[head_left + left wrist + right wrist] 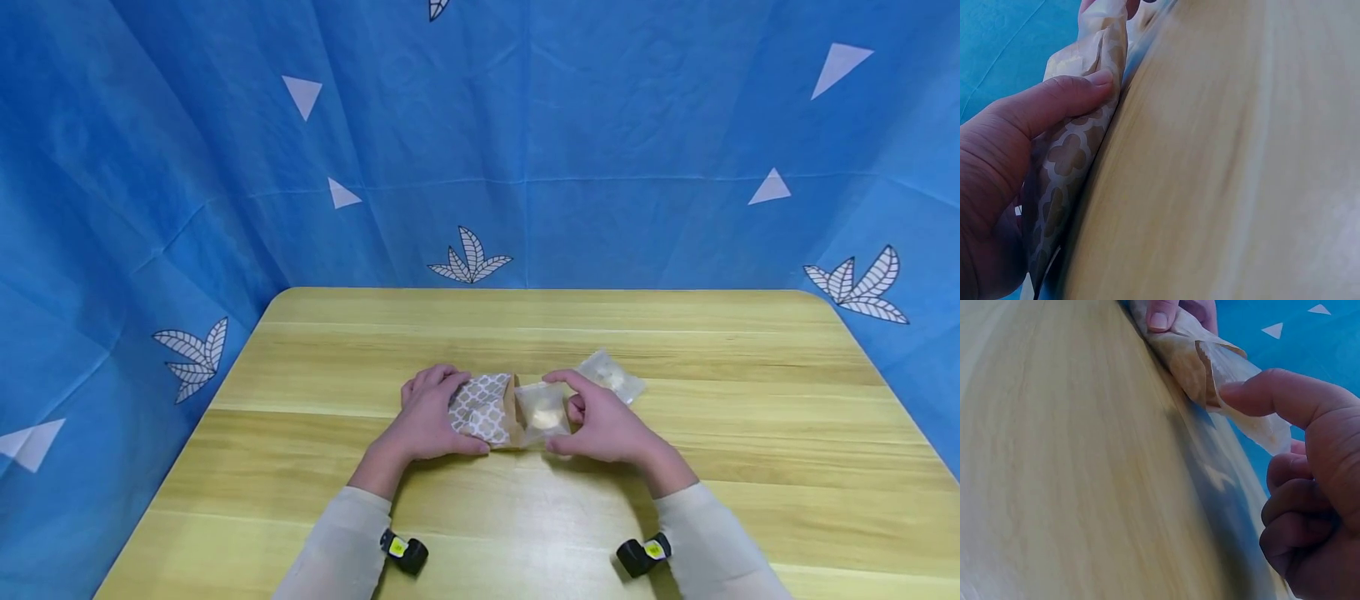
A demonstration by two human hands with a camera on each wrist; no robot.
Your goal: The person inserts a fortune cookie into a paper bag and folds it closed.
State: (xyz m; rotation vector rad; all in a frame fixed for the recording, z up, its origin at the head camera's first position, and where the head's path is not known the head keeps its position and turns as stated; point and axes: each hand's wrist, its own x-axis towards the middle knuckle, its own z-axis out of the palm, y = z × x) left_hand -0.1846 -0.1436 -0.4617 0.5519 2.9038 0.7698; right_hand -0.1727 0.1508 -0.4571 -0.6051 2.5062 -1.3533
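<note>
A small brown paper bag (480, 410) with a white lattice pattern lies on the table, its mouth facing right. My left hand (432, 423) grips the bag by its edges, the thumb on the near edge; in the left wrist view that thumb (1075, 94) presses on the patterned paper. From the mouth sticks out a translucent white pouch (542, 410) with something pale yellow inside. My right hand (609, 423) holds this pouch between thumb and index finger, the other fingers curled. In the right wrist view the pouch (1263, 431) sits partly within the bag's opening (1207, 369).
A second translucent pouch (611, 377) lies flat just beyond my right hand. Both rest on a wood-grain table (360, 333). A blue patterned curtain (600, 167) hangs behind and to the sides. Small black devices (636, 557) are strapped to both wrists.
</note>
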